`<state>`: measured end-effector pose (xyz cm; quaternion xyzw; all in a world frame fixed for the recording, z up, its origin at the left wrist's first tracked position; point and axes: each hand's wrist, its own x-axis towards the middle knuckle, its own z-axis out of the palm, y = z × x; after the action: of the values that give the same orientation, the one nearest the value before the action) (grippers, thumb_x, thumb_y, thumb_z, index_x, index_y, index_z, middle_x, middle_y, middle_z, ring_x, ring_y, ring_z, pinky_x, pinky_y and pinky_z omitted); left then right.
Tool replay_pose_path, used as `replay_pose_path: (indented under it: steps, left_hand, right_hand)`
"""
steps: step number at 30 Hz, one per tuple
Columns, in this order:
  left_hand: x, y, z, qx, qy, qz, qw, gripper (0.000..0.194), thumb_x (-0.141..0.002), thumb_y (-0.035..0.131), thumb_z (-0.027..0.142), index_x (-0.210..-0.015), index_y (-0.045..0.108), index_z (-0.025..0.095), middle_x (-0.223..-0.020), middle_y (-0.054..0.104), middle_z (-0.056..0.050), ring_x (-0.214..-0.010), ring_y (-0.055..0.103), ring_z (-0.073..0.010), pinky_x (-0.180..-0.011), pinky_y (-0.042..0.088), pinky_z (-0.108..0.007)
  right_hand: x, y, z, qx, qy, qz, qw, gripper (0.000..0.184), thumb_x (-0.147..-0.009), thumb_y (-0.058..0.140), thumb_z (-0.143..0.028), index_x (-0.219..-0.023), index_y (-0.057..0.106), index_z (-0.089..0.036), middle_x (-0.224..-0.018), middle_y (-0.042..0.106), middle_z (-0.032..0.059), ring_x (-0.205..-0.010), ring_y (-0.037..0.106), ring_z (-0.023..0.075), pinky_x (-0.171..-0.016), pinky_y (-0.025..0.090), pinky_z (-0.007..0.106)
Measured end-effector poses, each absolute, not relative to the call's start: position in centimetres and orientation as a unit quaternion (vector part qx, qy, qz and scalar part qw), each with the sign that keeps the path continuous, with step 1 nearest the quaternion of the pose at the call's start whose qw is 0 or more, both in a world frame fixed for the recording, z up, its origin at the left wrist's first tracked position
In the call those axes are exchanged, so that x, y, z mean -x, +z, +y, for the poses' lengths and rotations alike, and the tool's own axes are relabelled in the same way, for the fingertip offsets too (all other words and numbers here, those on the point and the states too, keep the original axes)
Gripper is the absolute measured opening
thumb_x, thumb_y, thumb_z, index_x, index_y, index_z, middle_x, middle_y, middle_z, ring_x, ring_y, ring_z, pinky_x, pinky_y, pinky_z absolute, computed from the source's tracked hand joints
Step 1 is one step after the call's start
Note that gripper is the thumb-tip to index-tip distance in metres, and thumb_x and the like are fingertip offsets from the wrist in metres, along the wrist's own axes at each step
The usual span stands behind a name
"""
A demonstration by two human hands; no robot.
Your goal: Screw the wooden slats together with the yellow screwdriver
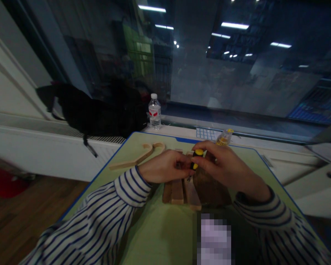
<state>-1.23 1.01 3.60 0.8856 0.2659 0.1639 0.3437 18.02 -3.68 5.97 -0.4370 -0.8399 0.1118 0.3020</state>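
Note:
My right hand is closed around a short black-and-yellow screwdriver, its handle upright between thumb and fingers. Beside it my left hand is closed, fingertips pinched low by the screwdriver; whatever they grip is hidden. Below both hands, a light wooden strip and a second wooden strip lie on a brown board. The screwdriver's tip and the spot it meets are too small and blurred to make out. Left of my hands rest hook-shaped wooden pieces.
The pale green table has a blue rim. A clear bag with yellow contents sits at its far edge. On the window ledge stand a water bottle and a black bag. A blurred patch covers the near side.

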Motion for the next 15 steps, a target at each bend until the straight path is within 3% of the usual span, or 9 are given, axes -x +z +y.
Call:
replay_pose_path:
  steps: [6,12,15]
  left_hand:
    - [0.8,3.4,0.9,-0.88,0.171,0.278,0.344,0.03,-0.083,0.058,0.04,-0.09,0.068,0.012,-0.072,0.062,0.0,-0.064,0.052,-0.0111,-0.058,0.036,-0.022]
    - [0.8,3.5,0.8,-0.89,0.171,0.278,0.32,0.03,-0.085,0.056,0.039,-0.088,0.067,0.012,-0.068,0.06,0.001,-0.061,0.051,-0.0107,-0.055,0.034,-0.022]
    - [0.9,3.6,0.8,-0.891,0.168,0.281,0.314,0.029,-0.085,0.056,0.038,-0.086,0.067,0.011,-0.069,0.06,0.0,-0.061,0.052,-0.0105,-0.055,0.033,-0.022]
  right_hand:
    - [-18.4,5.7,-3.6,0.447,0.114,-0.832,0.308,0.02,-0.089,0.054,-0.037,-0.1,0.058,-0.021,-0.071,0.061,-0.002,-0.053,0.051,0.0097,-0.05,0.037,0.023]
    - [-18.9,5.9,-3.9,0.445,0.142,-0.831,0.301,0.04,-0.089,0.051,-0.037,-0.126,0.05,-0.023,-0.077,0.065,0.0,-0.054,0.052,0.0105,-0.049,0.04,0.023]
    - [-19.1,6.2,-4.2,0.43,0.153,-0.84,0.294,0.038,-0.091,0.048,-0.031,-0.128,0.051,-0.022,-0.083,0.067,0.0015,-0.055,0.052,0.0099,-0.051,0.041,0.024]
